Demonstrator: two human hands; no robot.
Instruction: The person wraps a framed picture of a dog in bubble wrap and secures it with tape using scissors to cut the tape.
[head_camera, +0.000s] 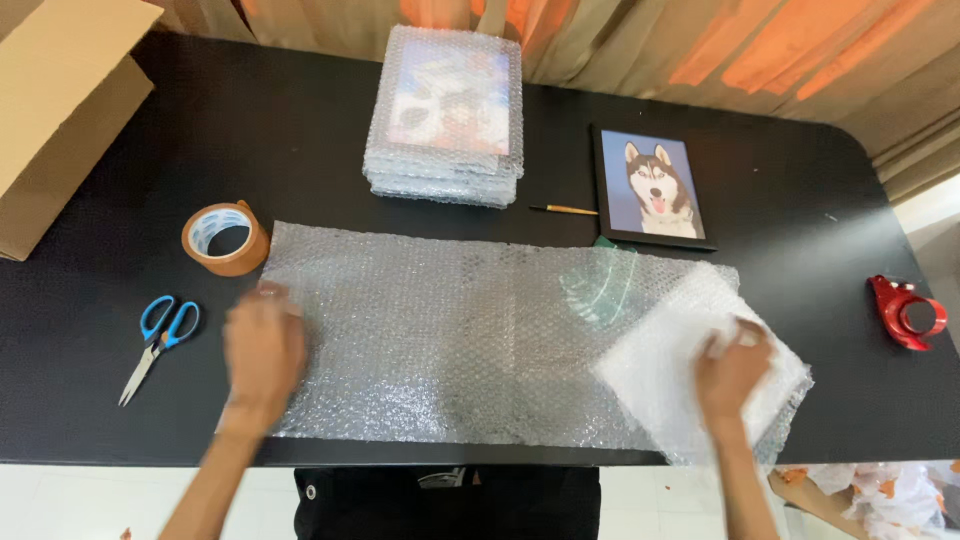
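— Bubble wrap, a long clear sheet (430, 330), lies spread across the middle of the black table (300, 130), its near edge almost at the table's front rim. What are the hands doing with it?

— The left hand (263, 350) lies flat and open on the sheet's left end, palm down, gripping nothing. The right hand (732, 368) rests on a folded white bundle of bubble wrap (690, 370) at the sheet's right end; its fingers curl onto the top fold (whether they pinch it or only press, I cannot tell).

— And under the wrap?

— A greenish leaf-shaped thing (600, 285) shows through the sheet, just left of the bundle.

— What lies around it?

— Just past the sheet's far left corner stands a roll of brown packing tape (226, 238), touching or nearly touching the wrap. Nearer the table's front, left of the left hand, lie blue-handled scissors (158, 335). Behind the sheet sits a stack of bubble-wrapped pictures (446, 115), and to its right a black-framed picture of a husky dog (652, 187), with a thin paintbrush (565, 209) between them. Far right is a red tape dispenser (906, 312), well apart from the bundle. A brown cardboard box (60, 110) fills the far left corner.
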